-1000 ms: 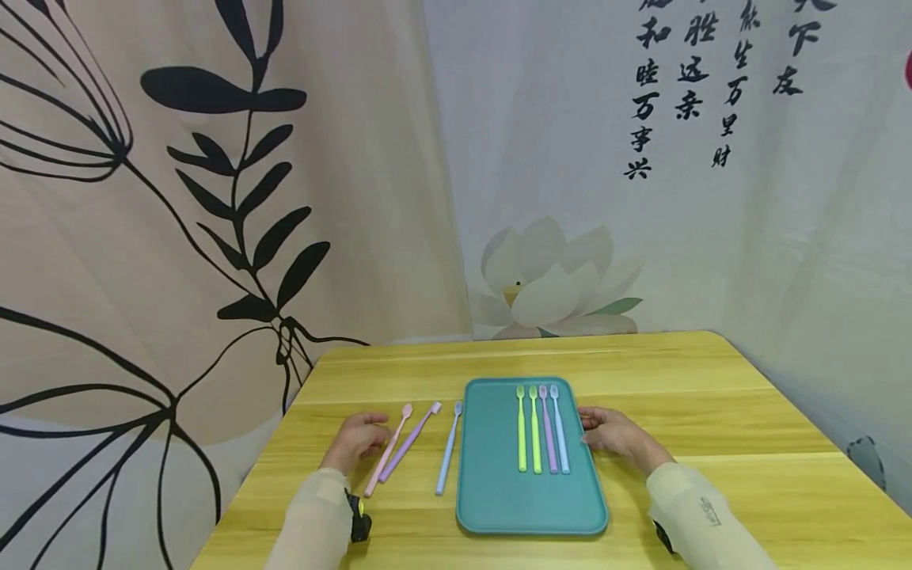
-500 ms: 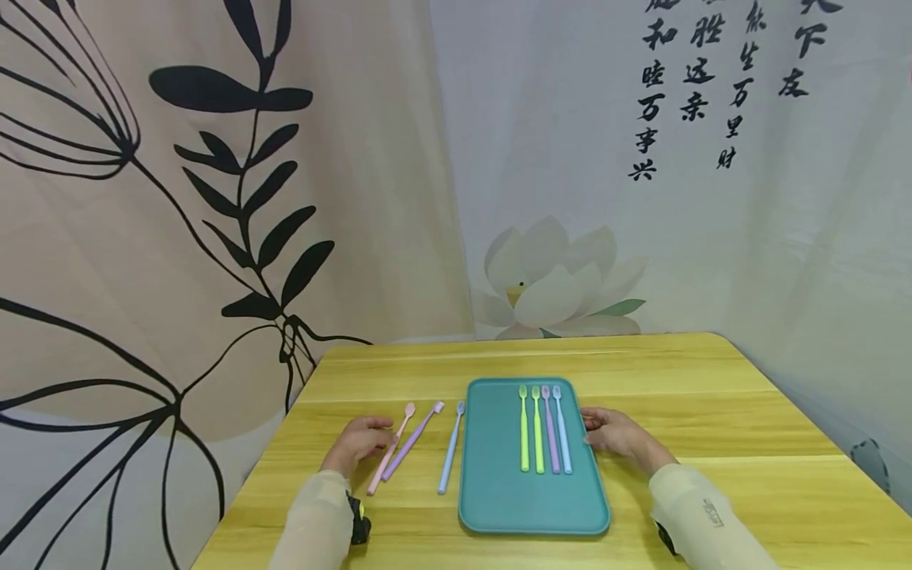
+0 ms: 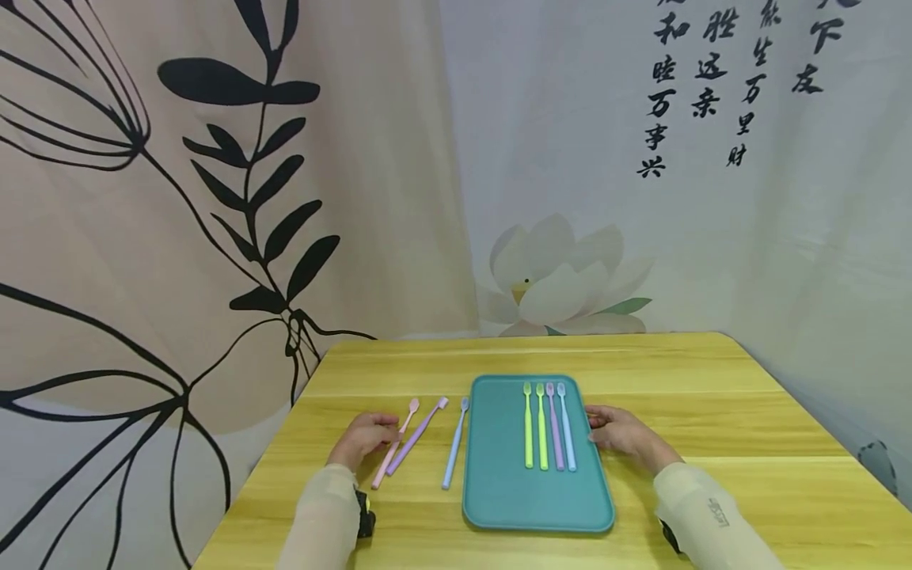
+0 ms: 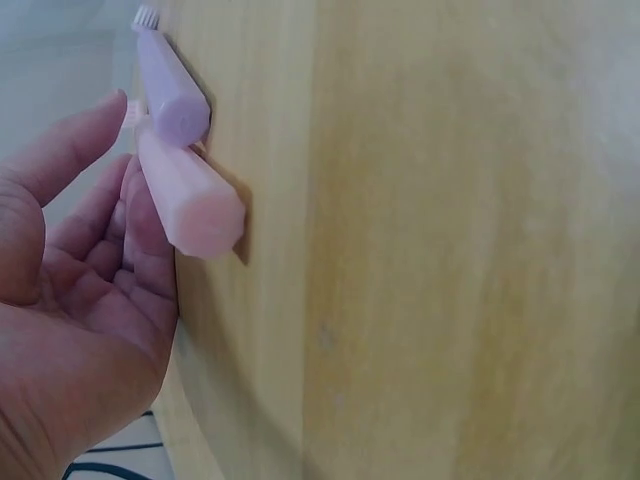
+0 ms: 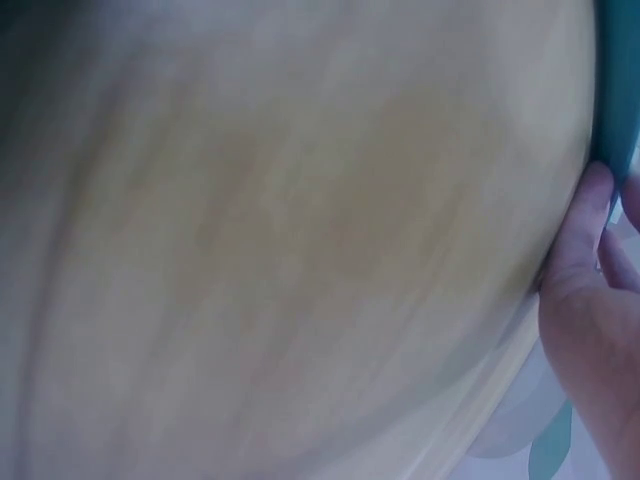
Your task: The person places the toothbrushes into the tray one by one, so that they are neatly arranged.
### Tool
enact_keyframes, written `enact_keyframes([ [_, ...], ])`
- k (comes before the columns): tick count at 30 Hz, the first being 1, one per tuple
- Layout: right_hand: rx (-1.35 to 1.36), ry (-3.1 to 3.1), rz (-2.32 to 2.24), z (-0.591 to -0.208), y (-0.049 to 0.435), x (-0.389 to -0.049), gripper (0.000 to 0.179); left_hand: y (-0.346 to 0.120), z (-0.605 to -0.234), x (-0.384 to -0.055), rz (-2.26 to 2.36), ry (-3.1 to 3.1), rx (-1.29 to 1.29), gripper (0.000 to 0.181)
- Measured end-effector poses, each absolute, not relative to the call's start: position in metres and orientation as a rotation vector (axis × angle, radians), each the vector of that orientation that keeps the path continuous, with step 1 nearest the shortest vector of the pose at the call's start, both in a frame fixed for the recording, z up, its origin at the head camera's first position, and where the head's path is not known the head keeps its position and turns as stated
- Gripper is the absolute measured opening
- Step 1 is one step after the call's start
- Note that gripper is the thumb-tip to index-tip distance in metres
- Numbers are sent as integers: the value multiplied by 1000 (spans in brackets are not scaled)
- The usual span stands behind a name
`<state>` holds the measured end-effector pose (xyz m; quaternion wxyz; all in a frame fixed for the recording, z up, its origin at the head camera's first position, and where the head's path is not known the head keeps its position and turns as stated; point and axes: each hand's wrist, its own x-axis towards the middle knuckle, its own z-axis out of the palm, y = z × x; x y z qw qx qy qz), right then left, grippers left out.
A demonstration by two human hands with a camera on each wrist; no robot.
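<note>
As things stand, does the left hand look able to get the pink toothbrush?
Likely yes: the left hand is close beside the pink toothbrush, thumb and fingers apart, and the purple toothbrush lies on the far side, not between them.

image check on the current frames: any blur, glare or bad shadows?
Head: fairly even light, tray outline crisp. Left wrist: soft shadow beside the pink toothbrush, pale glare on the tabletop toward the upper right. Right wrist: tabletop grain smeared and hazy, upper-left corner dark, right hand clearer than the grain.
</note>
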<state>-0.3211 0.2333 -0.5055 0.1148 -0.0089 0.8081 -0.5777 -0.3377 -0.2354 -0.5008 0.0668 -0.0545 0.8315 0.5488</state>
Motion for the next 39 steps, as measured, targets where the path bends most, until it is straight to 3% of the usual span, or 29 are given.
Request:
enact_keyframes([
  [30, -1, 2321, -1732, -506, 231, -321, 61, -233, -500, -336, 1676, 2489, -131, 38],
  [39, -12, 2305, -1746, -504, 231, -320, 61, -228, -499, -335, 1613, 2551, -144, 28],
])
